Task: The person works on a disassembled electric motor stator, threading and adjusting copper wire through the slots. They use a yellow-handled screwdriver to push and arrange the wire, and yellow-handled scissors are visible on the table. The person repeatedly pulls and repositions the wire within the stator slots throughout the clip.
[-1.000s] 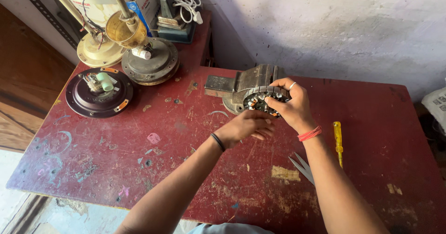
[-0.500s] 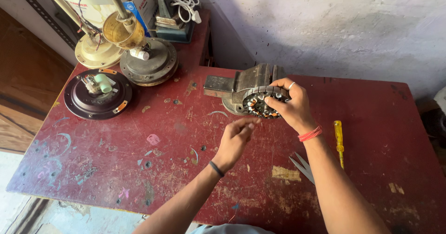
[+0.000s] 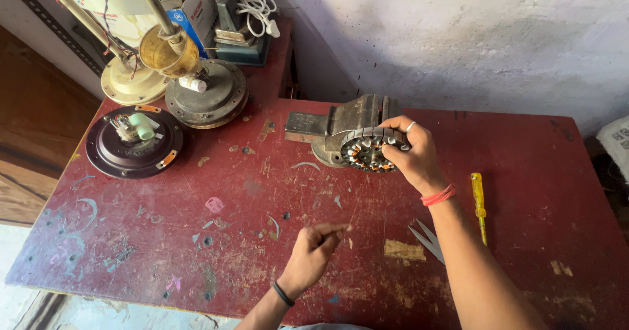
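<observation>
Fingers (image 3: 392, 152) of the right hand (image 3: 411, 154) curl round the ring-shaped motor stator w/ copper windings and grey steel laminations (image 3: 368, 150), gripping its right edge; thumb side faces the windings, a ring shows on one finger, red thread band on the wrist. Stator sits in/at the grey metal bench vise (image 3: 341, 128), which is the landmark here; can't tell if the vise jaws actually pinch it. Left hand (image 3: 313, 250) hovers well in front of the vise, nearer the person, fingers pinched together w/ index and thumb tips touching, pointing right; whether sth tiny sits between them is too small to tell. Black band on that wrist. Vise stands on a worn dark-red wooden table (image 3: 196, 238) w/ paint scuffs. Right of the vise, past the right forearm: yellow-handled screwdriver (image 3: 479, 202) lying lengthwise. In front-right of the vise, partly under the forearm: steel scissors (image 3: 429, 240), blades apart. Left of the vise: round grey fan motor housing (image 3: 206, 95) w/ a brass-coloured cup above it, and further left a black round motor cover (image 3: 134, 141) w/ a pale green part inside. Behind-left of the vise: white coiled cable (image 3: 252, 3) on a box.
</observation>
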